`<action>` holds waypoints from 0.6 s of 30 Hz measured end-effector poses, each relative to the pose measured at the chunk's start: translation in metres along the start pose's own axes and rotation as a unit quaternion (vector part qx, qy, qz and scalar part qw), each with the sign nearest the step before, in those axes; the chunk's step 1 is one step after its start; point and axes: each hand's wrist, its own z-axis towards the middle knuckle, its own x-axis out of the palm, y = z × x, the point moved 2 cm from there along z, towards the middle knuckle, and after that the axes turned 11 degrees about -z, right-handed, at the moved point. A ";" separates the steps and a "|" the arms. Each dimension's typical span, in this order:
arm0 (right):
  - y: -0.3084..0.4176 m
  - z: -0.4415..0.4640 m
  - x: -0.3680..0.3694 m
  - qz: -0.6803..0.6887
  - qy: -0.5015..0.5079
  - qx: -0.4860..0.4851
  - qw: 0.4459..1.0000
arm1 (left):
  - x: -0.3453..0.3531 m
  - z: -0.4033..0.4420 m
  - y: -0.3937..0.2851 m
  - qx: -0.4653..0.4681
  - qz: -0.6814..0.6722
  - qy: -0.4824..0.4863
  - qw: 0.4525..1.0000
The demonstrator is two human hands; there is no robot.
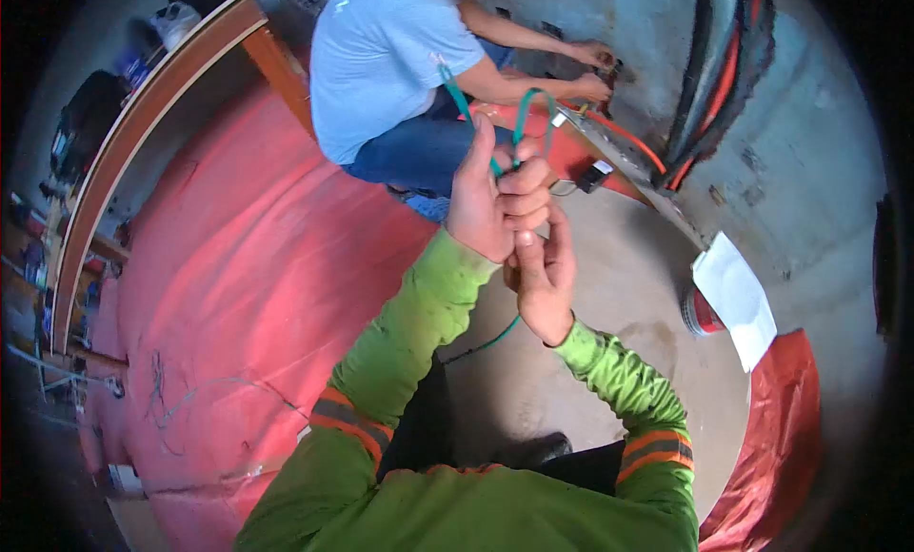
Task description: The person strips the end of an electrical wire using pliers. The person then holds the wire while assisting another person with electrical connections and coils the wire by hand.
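In front of me, my left hand [490, 195] is closed around a green wire [521, 114], thumb up along it. Above the fist the wire bends into a loop, and one end sticks up toward the upper left. Just below, my right hand [546, 283] is closed too, its fingers pressed against the underside of the left fist. The green wire comes out beneath the hands and trails down toward the floor. What lies inside the right fingers is mostly hidden; the wire appears to pass through them.
A co-worker [400, 85] in a light blue shirt crouches ahead, both hands at the wall. Black and red cables [709, 104] hang on the right. A white paper sheet [735, 300] rests over a red can [702, 312]. Red sheeting [238, 285] covers the left floor, beside a wooden frame [133, 138].
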 end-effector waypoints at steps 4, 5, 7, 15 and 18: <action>0.016 0.007 -0.002 -0.124 0.012 -0.060 0.990 | 0.029 -0.007 0.004 0.154 0.030 -0.101 0.983; 0.017 0.012 -0.005 -0.157 0.037 -0.046 0.986 | 0.021 -0.004 0.003 0.151 0.042 -0.099 0.983; 0.025 0.019 -0.009 -0.222 0.086 -0.018 0.971 | -0.004 -0.004 -0.008 0.146 0.066 -0.093 0.983; 0.005 0.013 0.002 -0.249 0.115 0.006 0.962 | -0.018 0.000 -0.025 0.155 0.202 -0.236 0.938; -0.004 0.016 -0.008 -0.300 0.103 0.052 0.947 | -0.025 0.008 -0.016 0.132 0.204 -0.222 0.944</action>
